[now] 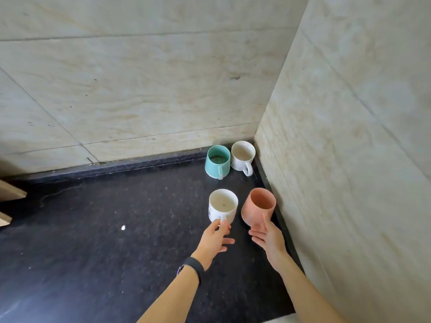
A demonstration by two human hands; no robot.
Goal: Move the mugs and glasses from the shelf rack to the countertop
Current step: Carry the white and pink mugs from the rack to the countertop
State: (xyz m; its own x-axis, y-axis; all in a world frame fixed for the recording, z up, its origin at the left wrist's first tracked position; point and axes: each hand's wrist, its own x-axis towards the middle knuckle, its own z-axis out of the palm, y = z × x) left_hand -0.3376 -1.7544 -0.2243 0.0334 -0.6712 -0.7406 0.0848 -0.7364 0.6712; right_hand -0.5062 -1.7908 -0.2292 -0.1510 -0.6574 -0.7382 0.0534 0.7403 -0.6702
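Note:
A white mug (223,204) stands on the black countertop (116,217). My left hand (215,237) pinches its handle with thumb and forefinger. A salmon-pink mug (257,206) sits just right of it, close to the right wall. My right hand (268,238) touches its handle side at the base, fingers loosely spread. Farther back in the corner stand a teal mug (217,160) and another white mug (242,155), side by side, handles toward me. The shelf rack is out of view.
Marble-tiled walls close off the back (140,89) and the right side (349,159). Pale wooden edges (11,190) jut in at the far left. A small white speck (123,227) lies on the counter.

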